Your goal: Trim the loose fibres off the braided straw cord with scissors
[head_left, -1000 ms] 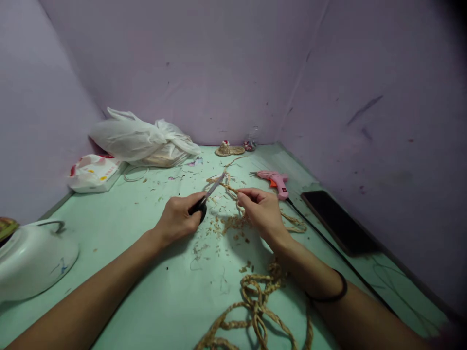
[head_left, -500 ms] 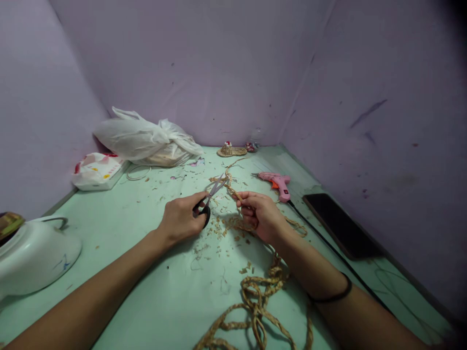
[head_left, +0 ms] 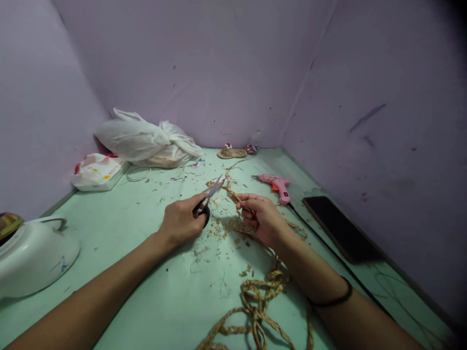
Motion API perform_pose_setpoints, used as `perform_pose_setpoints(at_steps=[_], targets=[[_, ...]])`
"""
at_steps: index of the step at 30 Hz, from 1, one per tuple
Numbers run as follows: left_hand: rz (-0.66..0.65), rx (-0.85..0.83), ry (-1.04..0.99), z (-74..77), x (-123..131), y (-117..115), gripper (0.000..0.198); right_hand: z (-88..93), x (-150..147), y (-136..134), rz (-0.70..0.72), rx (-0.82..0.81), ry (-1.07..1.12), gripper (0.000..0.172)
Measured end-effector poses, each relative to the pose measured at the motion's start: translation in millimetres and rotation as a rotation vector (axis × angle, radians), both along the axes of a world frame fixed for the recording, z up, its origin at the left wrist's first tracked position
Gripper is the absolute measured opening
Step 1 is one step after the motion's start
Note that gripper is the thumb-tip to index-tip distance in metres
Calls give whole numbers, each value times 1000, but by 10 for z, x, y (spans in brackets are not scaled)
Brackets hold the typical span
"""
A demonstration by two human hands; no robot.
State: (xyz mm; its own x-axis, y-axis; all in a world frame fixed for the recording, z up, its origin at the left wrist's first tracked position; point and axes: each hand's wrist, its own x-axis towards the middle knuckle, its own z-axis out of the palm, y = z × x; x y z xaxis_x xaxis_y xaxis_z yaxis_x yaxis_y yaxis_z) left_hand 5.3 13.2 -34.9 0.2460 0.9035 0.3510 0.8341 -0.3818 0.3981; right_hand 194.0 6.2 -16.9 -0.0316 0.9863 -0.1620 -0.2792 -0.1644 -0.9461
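Note:
My left hand (head_left: pixel 184 218) is closed around the black handles of a pair of scissors (head_left: pixel 214 189), whose slightly parted blades point away from me beside the rope's end. Between thumb and fingers, my right hand (head_left: pixel 260 214) pinches a braided straw rope (head_left: pixel 233 193). The rope's frayed end reaches past the fingertips toward the blades; whether they touch it I cannot tell. More of the rope lies in loose, tangled loops near the front edge, partly hidden under my right forearm. Small straw clippings (head_left: pixel 219 231) are scattered on the green table (head_left: pixel 153 287) between my hands.
A pink glue gun (head_left: pixel 279 187) with a black cord lies right of my right hand, beside a dark phone (head_left: pixel 343 228). At the back stand a small straw hat (head_left: pixel 229 152) and a plastic bottle (head_left: pixel 254 145). Leftward are a white bag (head_left: pixel 142 138), a tissue pack (head_left: pixel 100 172) and a white rounded object (head_left: pixel 40 257).
The scissor blades have closed slightly, and both hands stay nearly where they were. The whole view has shifted very little.

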Motion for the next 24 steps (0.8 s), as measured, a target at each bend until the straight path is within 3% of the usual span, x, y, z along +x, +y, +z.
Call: perform_pose_setpoints(at_steps=[3, 17, 21, 24], targets=[[-2, -2, -3, -4, -1, 2, 41, 4, -1, 1, 13, -71, 51, 22], [-2, 40, 25, -18, -24, 2, 39, -4, 1, -6, -26, -69, 3, 23], [-97, 180, 186, -24, -28, -42, 46, -7, -7, -8, -79, -32, -44, 27], [-90, 233, 365, -13, 1, -91, 50, -8, -22, -20, -123, 13, -104, 29]])
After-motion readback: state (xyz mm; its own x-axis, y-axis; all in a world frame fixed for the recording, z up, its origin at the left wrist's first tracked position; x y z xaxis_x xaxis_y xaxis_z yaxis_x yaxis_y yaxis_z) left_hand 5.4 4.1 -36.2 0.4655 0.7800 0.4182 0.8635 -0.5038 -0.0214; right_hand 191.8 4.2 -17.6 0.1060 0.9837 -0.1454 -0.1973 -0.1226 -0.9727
